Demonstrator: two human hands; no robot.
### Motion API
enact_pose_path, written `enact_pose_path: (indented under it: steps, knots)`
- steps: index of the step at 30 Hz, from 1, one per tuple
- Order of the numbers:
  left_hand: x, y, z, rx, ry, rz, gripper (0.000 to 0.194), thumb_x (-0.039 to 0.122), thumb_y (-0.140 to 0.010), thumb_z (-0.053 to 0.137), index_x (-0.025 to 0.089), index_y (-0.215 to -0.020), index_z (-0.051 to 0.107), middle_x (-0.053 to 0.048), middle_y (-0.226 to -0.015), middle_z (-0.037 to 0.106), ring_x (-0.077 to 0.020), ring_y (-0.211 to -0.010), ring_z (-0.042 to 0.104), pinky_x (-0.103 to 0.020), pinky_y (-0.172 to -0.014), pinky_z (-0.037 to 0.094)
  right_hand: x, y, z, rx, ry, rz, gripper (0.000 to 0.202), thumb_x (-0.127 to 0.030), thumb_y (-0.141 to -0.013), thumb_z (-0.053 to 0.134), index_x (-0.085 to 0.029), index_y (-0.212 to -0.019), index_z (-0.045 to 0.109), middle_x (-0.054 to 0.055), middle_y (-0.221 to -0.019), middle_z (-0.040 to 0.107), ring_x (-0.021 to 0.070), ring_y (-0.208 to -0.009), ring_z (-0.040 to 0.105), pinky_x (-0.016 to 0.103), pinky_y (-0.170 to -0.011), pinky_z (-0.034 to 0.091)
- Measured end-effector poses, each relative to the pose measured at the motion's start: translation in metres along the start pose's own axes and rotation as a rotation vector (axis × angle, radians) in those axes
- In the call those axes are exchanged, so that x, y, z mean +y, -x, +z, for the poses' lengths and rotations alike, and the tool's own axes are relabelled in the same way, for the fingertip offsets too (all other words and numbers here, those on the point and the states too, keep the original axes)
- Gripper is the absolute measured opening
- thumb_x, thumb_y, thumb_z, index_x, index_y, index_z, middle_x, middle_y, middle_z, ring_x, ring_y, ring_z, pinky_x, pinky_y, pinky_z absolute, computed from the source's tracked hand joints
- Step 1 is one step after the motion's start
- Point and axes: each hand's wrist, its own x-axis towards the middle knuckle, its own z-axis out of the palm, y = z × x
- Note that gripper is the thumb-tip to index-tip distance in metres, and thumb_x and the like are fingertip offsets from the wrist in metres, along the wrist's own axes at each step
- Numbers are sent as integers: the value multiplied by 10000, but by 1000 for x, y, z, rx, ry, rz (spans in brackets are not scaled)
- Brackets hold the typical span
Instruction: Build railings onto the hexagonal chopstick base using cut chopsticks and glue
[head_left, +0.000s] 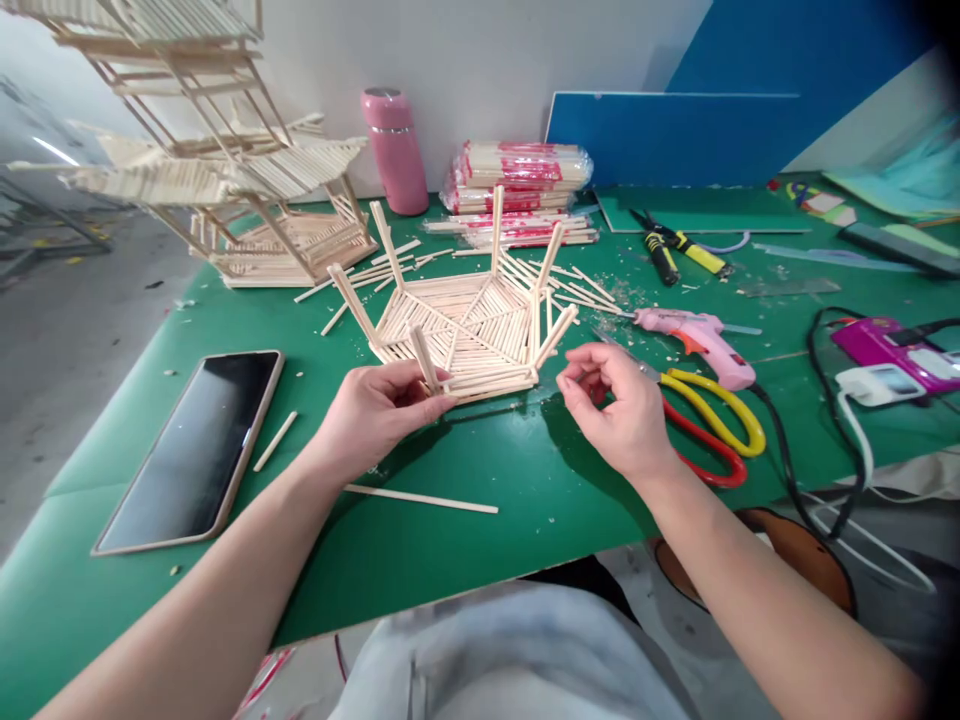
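Observation:
A six-sided base of wooden sticks (472, 335) lies on the green table, with short posts rising from its corners. My left hand (382, 405) pinches its near left corner, thumb in front and fingers behind the post there. Just off the near right corner is my right hand (611, 400), its thumb and fingertips pressed together; whatever may be between them is too small to make out. One post at that right side leans outward. Close beyond my right hand lie scissors (712, 460) with red and yellow handles and a pink glue gun (694, 335).
A tall stick pagoda model (240, 190) stands at the back left, beside a pink bottle (395, 150). Wrapped stick bundles (517, 175) and yellow-black pliers (675, 245) lie behind. A phone (199, 450) is at left, a loose stick (424, 498) in front, and a corded power strip (892, 350) at right.

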Motion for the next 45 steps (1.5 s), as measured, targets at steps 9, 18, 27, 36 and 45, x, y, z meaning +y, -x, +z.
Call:
enact_pose_path:
  steps: [9, 18, 27, 36, 45]
  knots:
    - [-4, -1, -1, -28, 29, 7, 305, 346, -630, 705, 141, -850, 660, 18, -587, 558, -100, -551, 477, -214, -531, 390, -2, 1, -1, -92, 60, -62, 81, -163, -799, 512, -185, -857, 563, 11, -772, 590, 108, -597, 540, 238, -586, 449]
    - [-5, -1, -2, -47, 8, 27, 314, 370, -649, 673, 136, -859, 653, 21, -598, 534, -97, -538, 445, -214, -522, 374, -5, 2, -2, -114, 89, -4, 218, -164, -870, 360, -162, -977, 549, 22, -710, 567, 131, -638, 553, 245, -615, 443]
    - [1, 1, -3, -63, 10, 41, 284, 349, -655, 660, 121, -825, 658, 54, -516, 414, -80, -483, 354, -205, -465, 298, -6, 2, -4, 18, 213, 35, 166, -181, -819, 438, -182, -929, 563, -30, -567, 511, 113, -442, 462, 237, -472, 392]
    - [0, 2, -2, -84, 81, 56, 255, 312, -649, 666, 115, -810, 653, 64, -515, 380, -68, -479, 332, -200, -459, 277, -26, 26, -13, 312, 289, -18, 337, -163, -756, 569, -169, -1087, 503, 117, -990, 530, 217, -823, 514, 358, -721, 434]
    - [-1, 3, -1, -75, 79, 63, 289, 320, -650, 659, 103, -841, 654, 61, -529, 392, -66, -480, 329, -196, -450, 284, -85, 52, 39, -537, 139, -163, 35, -197, -810, 529, -205, -838, 548, 29, -778, 571, 187, -717, 490, 325, -636, 388]
